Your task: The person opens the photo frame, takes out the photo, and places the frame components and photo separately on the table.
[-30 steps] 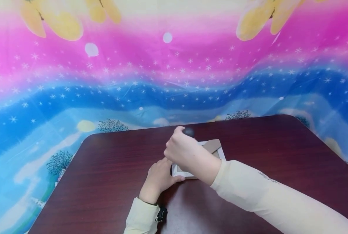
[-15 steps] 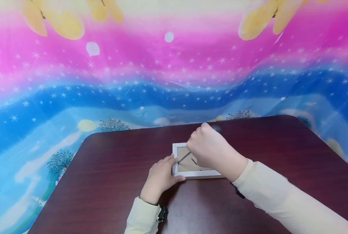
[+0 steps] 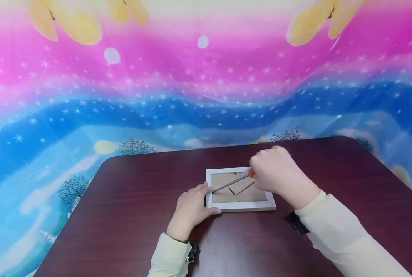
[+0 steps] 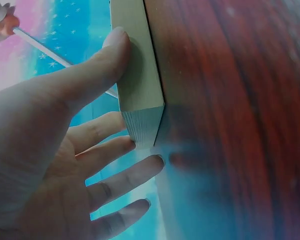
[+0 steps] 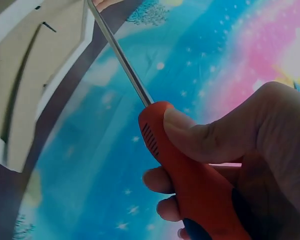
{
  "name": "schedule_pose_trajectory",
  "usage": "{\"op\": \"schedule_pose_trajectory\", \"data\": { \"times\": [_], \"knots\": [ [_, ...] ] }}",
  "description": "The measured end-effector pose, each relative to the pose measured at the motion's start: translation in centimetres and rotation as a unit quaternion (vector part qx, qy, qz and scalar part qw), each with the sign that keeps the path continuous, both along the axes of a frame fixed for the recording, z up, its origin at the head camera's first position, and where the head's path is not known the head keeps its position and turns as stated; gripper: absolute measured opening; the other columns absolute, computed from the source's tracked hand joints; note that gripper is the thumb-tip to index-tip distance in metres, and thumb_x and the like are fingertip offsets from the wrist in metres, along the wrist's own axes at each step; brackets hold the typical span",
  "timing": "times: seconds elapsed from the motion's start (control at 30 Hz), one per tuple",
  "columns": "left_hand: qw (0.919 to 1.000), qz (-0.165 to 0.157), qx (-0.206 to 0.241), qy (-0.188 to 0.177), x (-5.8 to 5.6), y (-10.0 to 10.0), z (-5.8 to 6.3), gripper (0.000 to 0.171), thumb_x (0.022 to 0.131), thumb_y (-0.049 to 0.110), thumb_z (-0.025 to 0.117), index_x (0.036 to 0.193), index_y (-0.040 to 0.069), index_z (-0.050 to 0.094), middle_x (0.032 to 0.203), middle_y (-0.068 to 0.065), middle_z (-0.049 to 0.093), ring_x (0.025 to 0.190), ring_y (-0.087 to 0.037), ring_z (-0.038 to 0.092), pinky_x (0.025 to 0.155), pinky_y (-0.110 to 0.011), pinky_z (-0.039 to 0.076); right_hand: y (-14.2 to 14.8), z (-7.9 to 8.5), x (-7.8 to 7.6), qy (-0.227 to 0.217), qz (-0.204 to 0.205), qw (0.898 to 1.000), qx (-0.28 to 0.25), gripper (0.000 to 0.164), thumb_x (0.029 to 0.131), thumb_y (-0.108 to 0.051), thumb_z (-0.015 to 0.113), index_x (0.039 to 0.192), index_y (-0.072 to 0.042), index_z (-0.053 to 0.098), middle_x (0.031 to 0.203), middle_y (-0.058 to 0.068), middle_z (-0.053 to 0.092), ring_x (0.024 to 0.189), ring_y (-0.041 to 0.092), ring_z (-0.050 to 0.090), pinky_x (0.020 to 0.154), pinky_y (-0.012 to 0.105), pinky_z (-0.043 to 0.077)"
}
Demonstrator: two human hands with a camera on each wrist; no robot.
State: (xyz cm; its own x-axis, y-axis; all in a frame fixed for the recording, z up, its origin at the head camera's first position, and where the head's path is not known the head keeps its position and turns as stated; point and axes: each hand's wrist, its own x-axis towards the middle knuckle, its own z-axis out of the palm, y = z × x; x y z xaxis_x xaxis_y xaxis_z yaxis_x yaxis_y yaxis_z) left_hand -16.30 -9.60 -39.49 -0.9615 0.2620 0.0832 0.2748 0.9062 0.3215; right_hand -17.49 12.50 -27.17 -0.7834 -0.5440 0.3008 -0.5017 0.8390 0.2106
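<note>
Screwdriver handle [image 5: 195,185] farther right; frame [image 3: 240,204] below

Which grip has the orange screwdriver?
The right grip: its fingers curl round the orange screwdriver, while the left grip only touches the white frame.

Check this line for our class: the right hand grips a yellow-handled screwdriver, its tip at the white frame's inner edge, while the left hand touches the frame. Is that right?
Not quite: the screwdriver's handle is mainly orange-red, not yellow, as the right wrist view shows. The rest stands: right hand gripping, left hand touching the frame.
</note>
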Motion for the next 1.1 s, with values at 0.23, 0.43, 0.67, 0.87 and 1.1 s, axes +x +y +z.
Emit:
{"op": "schedule_pose_trajectory", "data": {
  "times": [0.23,0.43,0.67,0.87,1.1],
  "knots": [
    [0.9999,0.005,-0.010,0.005,0.1,-0.2,0.0,0.074,0.067,0.056,0.072,0.129,0.016,0.059,0.143,-0.008,0.052,0.123,-0.029,0.052,0.094,-0.054,0.047,2.2,-2.0,0.0,-0.076,-0.050,0.995,-0.042,0.019,0.067,-0.010,0.063,0.054,-0.022,0.059,0.049,-0.006,0.053,0.046,0.013,0.040,0.045,0.034,0.039],
    [0.9997,0.005,-0.023,0.008,0.0,-0.2,-0.1,0.075,0.068,0.058,0.071,0.130,0.018,0.058,0.143,-0.007,0.052,0.121,-0.030,0.052,0.096,-0.055,0.045,4.2,-4.0,0.0,-0.114,-0.071,0.988,-0.077,0.011,0.071,-0.013,0.067,0.069,-0.023,0.068,0.059,-0.006,0.061,0.049,0.013,0.044,0.045,0.032,0.037],
    [0.9994,0.006,-0.032,0.007,-0.1,-0.1,-0.1,0.076,0.068,0.059,0.070,0.131,0.019,0.057,0.143,-0.006,0.052,0.120,-0.029,0.053,0.097,-0.055,0.045,5.2,-5.2,0.2,-0.111,-0.082,0.985,-0.098,0.011,0.070,-0.015,0.068,0.077,-0.023,0.071,0.060,-0.005,0.060,0.052,0.014,0.045,0.045,0.032,0.038],
    [0.9993,0.009,-0.036,0.010,0.0,-0.2,-0.2,0.075,0.068,0.059,0.071,0.130,0.019,0.057,0.142,-0.005,0.053,0.119,-0.026,0.054,0.096,-0.054,0.045,5.6,-5.9,0.5,-0.107,-0.090,0.984,-0.112,0.011,0.072,-0.015,0.069,0.080,-0.021,0.072,0.060,-0.005,0.061,0.053,0.013,0.046,0.045,0.031,0.038],
    [0.9989,0.012,-0.043,0.013,0.0,-0.1,-0.1,0.075,0.068,0.059,0.070,0.130,0.020,0.058,0.142,-0.005,0.053,0.120,-0.027,0.053,0.098,-0.055,0.044,6.3,-5.2,0.6,-0.128,-0.100,0.980,-0.112,0.015,0.074,-0.020,0.072,0.088,-0.017,0.074,0.065,-0.002,0.064,0.054,0.014,0.045,0.046,0.031,0.038]
  ]
}}
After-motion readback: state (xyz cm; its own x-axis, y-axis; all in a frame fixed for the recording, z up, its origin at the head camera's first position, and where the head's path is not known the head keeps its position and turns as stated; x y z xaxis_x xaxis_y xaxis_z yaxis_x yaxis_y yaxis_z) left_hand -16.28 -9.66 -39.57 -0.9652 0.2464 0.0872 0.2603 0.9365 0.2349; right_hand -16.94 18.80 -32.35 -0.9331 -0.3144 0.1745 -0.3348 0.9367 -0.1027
